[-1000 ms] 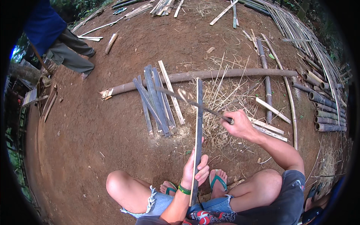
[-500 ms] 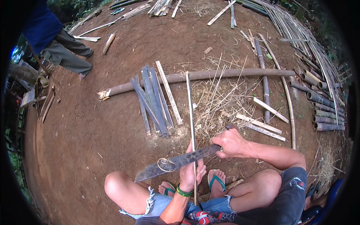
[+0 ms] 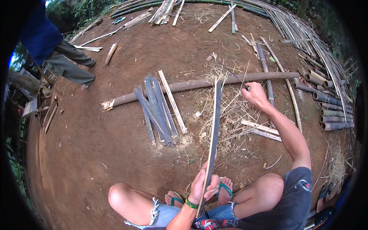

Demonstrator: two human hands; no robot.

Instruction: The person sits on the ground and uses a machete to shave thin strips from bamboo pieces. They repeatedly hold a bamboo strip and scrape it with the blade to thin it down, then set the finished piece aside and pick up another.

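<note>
A long split bamboo strip (image 3: 213,142) stands up and away from my lap, its dark skin side and a pale cut edge both showing. My left hand (image 3: 205,186) is closed round its lower part, between my knees. Out ahead on the right, my right hand (image 3: 256,96) grips a machete by the handle. The machete's blade (image 3: 229,70), seen nearly edge-on as a thin dark line, points forward and left, apart from the strip. Below it lies a heap of curled bamboo shavings (image 3: 230,128).
A long pole (image 3: 184,86) lies across the ground, with several dark bamboo slats (image 3: 155,105) leaning over it. Cut bamboo culms (image 3: 337,119) are stacked at the right. Pale strips (image 3: 264,126) lie by the shavings. A person in grey trousers (image 3: 71,67) stands far left.
The machete has left the strip and swung forward and right with my right hand. The strip has turned to show its dark side and tilted right. The curled shaving on the blade no longer shows.
</note>
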